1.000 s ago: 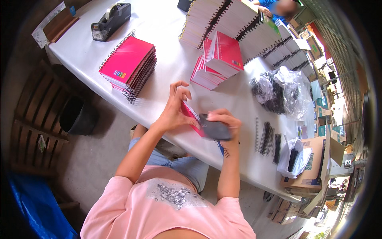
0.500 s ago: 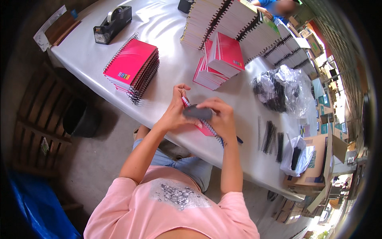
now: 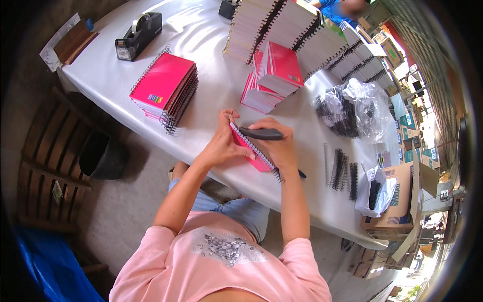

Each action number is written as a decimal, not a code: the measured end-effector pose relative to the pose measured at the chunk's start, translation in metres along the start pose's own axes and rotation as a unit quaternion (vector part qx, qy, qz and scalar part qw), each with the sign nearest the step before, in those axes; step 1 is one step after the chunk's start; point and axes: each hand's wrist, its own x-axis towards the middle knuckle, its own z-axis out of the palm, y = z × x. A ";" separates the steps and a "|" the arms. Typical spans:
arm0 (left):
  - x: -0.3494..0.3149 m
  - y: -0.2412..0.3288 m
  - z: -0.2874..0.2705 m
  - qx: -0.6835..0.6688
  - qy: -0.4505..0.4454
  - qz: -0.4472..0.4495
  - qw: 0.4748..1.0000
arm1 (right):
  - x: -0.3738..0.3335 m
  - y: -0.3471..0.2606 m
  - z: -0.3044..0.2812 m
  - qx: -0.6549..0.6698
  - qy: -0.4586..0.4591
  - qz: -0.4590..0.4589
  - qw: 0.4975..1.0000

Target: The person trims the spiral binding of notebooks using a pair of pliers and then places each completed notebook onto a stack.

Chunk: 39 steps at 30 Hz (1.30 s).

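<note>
The left hand [image 3: 221,145] is clamping a pink notebook [image 3: 260,164], a coil [image 3: 258,150] already running along its edge, while the right hand [image 3: 280,147] is gripping a black-handled tool [image 3: 265,134]. Beyond the left hand, a coiled notebook stack [image 3: 167,83] is looking finished; beyond the right, pink notebooks [image 3: 283,69] showing no coils are seemingly waiting, while loose black coils [image 3: 340,169] are lying rightward, blocking neither hand.

White glare streaks tabletop [image 3: 204,55]; right side overexposed; floor [image 3: 113,201] dimmer; fisheye bends edges, black rim.
</note>
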 end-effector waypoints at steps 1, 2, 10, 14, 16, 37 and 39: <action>-0.001 -0.002 0.001 0.000 0.002 -0.002 1.000 | 0.000 0.007 0.000 0.000 -0.002 0.002 1.000; 0.002 -0.004 0.001 0.005 -0.006 0.010 1.000 | 0.002 0.010 0.000 -0.048 0.014 0.031 0.998; 0.002 -0.004 0.000 0.021 0.016 0.086 0.996 | -0.006 0.017 -0.014 -0.328 0.147 -0.091 0.929; -0.006 0.000 -0.008 -0.214 0.012 -0.069 0.974 | -0.041 0.028 -0.069 -0.475 0.195 0.034 0.857; -0.011 0.006 -0.011 -0.237 0.056 -0.088 0.966 | -0.070 0.013 -0.071 -0.478 0.198 0.067 0.853; -0.023 0.066 -0.013 0.112 0.255 0.215 0.936 | -0.088 -0.055 0.043 -0.389 0.106 -0.074 0.912; -0.023 0.066 -0.014 0.110 0.256 0.220 0.935 | -0.088 -0.052 0.043 -0.388 0.100 -0.071 0.913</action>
